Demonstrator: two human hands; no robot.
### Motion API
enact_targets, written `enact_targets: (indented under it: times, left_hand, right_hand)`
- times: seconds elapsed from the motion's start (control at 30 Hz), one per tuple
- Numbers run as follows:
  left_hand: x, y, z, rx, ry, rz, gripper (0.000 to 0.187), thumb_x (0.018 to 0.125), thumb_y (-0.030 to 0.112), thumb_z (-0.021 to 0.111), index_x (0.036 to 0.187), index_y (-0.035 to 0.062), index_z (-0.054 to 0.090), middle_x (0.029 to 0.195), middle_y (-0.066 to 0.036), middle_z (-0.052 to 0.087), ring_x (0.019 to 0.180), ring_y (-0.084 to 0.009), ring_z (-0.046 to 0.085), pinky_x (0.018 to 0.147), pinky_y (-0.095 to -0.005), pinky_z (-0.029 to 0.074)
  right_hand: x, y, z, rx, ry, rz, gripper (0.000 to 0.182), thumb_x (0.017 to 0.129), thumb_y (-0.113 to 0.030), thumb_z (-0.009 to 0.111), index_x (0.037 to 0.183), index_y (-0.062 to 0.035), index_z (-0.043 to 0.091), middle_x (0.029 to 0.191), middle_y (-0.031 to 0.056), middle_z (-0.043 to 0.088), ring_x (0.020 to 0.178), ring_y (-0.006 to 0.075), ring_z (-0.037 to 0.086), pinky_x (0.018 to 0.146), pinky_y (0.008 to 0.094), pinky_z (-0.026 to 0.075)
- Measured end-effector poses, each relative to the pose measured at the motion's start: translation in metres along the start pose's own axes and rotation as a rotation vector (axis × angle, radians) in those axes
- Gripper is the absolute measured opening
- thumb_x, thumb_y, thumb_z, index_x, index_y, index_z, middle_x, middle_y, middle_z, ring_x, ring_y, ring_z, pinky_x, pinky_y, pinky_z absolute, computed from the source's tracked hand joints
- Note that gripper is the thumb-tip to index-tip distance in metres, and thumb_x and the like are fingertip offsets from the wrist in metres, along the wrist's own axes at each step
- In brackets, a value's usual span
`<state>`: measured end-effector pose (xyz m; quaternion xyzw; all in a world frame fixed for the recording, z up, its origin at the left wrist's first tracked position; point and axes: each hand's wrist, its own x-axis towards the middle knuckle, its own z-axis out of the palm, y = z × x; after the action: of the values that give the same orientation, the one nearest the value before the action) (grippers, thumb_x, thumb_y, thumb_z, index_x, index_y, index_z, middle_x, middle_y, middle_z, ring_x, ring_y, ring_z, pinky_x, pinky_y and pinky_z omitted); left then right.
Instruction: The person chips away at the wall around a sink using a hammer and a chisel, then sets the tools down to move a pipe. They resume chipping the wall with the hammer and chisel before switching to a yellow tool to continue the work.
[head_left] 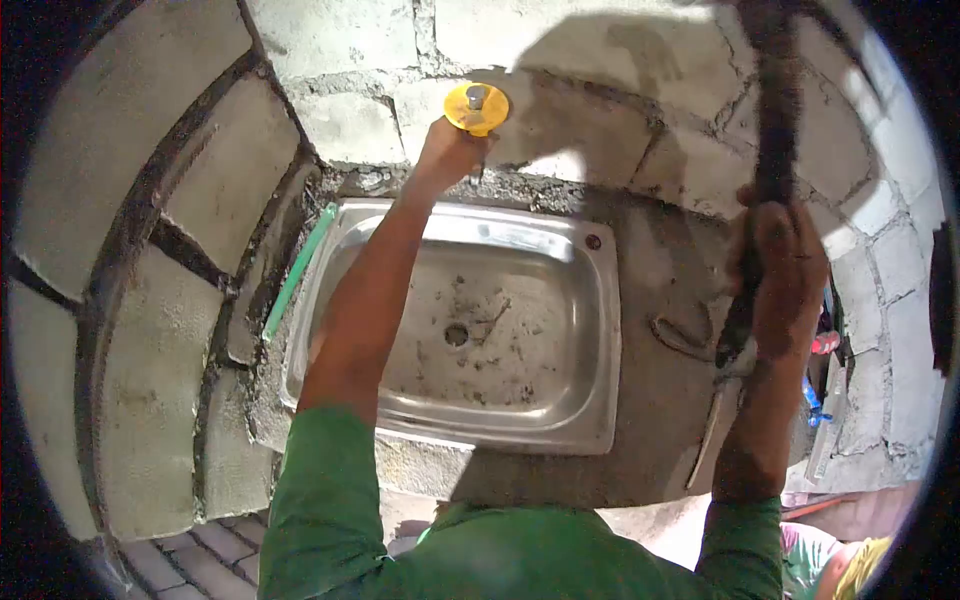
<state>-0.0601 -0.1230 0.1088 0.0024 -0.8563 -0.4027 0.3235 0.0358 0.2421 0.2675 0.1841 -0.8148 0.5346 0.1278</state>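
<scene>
My left hand [455,155] is wrapped round a chisel with a round yellow guard [463,103]. The chisel's metal head shows above the guard, and its shaft points down by the wall behind the sink. On the right, my right hand [785,250] is closed round the dark handle of a long tool [776,130], raised near the camera; its top end runs out of view. Under my left forearm lies a steel sink [490,330] with dark debris around its drain hole.
Rough block walls [340,130] rise behind and on the left. A green strip [300,270] lies along the sink's left edge. Beside the sink's right is a grey cement surface [655,400]. Red and blue items [815,400] sit at the far right; part of another person [835,565] shows below.
</scene>
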Motion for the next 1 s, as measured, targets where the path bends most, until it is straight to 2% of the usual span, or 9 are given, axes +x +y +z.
enact_targets:
  times: [0.37,0.57,0.63,0.7,0.73,0.8,0.83,0.9,1.0]
  left_hand:
    - [0.041,-0.023,0.016,0.402,0.024,0.235,0.042,0.078,0.024,0.068,0.113,0.0052,0.053,0.095,-0.016,0.065,0.087,-0.0357,0.064,0.076,-0.0429,0.054]
    - [0.025,0.013,0.012,0.291,0.017,0.112,0.042,0.077,0.017,0.067,0.114,0.0031,0.052,0.102,-0.018,0.064,0.093,-0.0345,0.062,0.08,-0.0415,0.052]
    - [0.021,0.006,0.021,0.3,0.094,0.135,0.042,0.077,0.016,0.067,0.113,0.0024,0.052,0.102,-0.018,0.064,0.092,-0.0344,0.063,0.08,-0.041,0.053]
    - [0.023,0.003,0.025,0.223,0.254,0.159,0.042,0.074,0.021,0.069,0.113,0.0093,0.057,0.101,-0.016,0.064,0.091,-0.0343,0.062,0.077,-0.043,0.051]
    - [0.024,0.007,0.02,0.223,0.258,0.16,0.042,0.074,0.021,0.069,0.113,0.0093,0.057,0.101,-0.016,0.064,0.091,-0.0343,0.062,0.077,-0.043,0.051]
    - [0.03,0.018,0.01,0.444,0.075,-0.012,0.042,0.074,0.024,0.069,0.111,0.0081,0.056,0.102,-0.017,0.063,0.09,-0.0341,0.063,0.076,-0.043,0.052]
    - [0.037,0.022,0.007,0.444,0.093,0.01,0.042,0.074,0.024,0.069,0.111,0.0081,0.056,0.102,-0.017,0.063,0.09,-0.0341,0.063,0.076,-0.043,0.052]
    - [0.028,0.018,0.009,0.347,0.151,-0.093,0.042,0.073,0.024,0.071,0.109,0.0073,0.057,0.102,-0.017,0.063,0.089,-0.0333,0.063,0.076,-0.0419,0.052]
    - [0.028,0.02,0.009,0.443,0.136,-0.143,0.039,0.076,0.028,0.068,0.11,0.0124,0.058,0.101,-0.014,0.065,0.092,-0.0332,0.063,0.077,-0.0418,0.051]
  right_hand:
    - [0.042,-0.016,0.038,-0.034,-0.043,-0.106,0.043,0.095,-0.042,0.049,0.107,-0.0015,0.058,0.066,-0.0016,0.05,0.049,0.005,0.042,0.044,0.0201,0.031]
    - [0.062,-0.013,0.055,0.081,0.029,-0.076,0.045,0.094,-0.044,0.05,0.108,-0.0018,0.058,0.067,0.0012,0.05,0.053,0.0071,0.046,0.048,0.023,0.038]
    - [0.083,0.045,0.068,-0.699,0.245,-0.938,0.036,0.093,-0.036,0.052,0.107,-0.0026,0.057,0.074,0.0087,0.056,0.064,0.0179,0.056,0.059,0.0325,0.047]
    - [0.079,0.08,0.102,-0.698,0.167,-1.081,0.026,0.088,-0.024,0.053,0.103,-0.0031,0.057,0.088,0.0151,0.059,0.08,0.0311,0.06,0.071,0.0417,0.05]
    - [0.076,0.07,0.107,-0.698,0.168,-1.085,0.026,0.088,-0.024,0.053,0.103,-0.0031,0.057,0.088,0.0151,0.059,0.08,0.0311,0.06,0.071,0.0417,0.05]
    - [0.072,0.048,0.108,-0.487,-0.315,-0.189,0.022,0.086,-0.017,0.052,0.102,-0.0026,0.058,0.091,0.014,0.06,0.077,0.0343,0.058,0.07,0.0422,0.049]
    - [0.085,0.049,0.098,-0.488,-0.294,-0.208,0.022,0.086,-0.017,0.052,0.102,-0.0026,0.058,0.091,0.014,0.06,0.077,0.0343,0.058,0.07,0.0422,0.049]
    - [0.103,0.066,0.074,-0.91,-0.014,-1.169,0.025,0.091,-0.02,0.049,0.106,-0.0018,0.058,0.076,0.0126,0.056,0.066,0.0245,0.056,0.066,0.0371,0.047]
    - [0.084,-0.04,0.016,-0.348,0.074,-0.399,0.03,0.095,-0.03,0.045,0.109,-0.0069,0.058,0.068,0.0034,0.053,0.056,0.0162,0.051,0.053,0.0292,0.042]
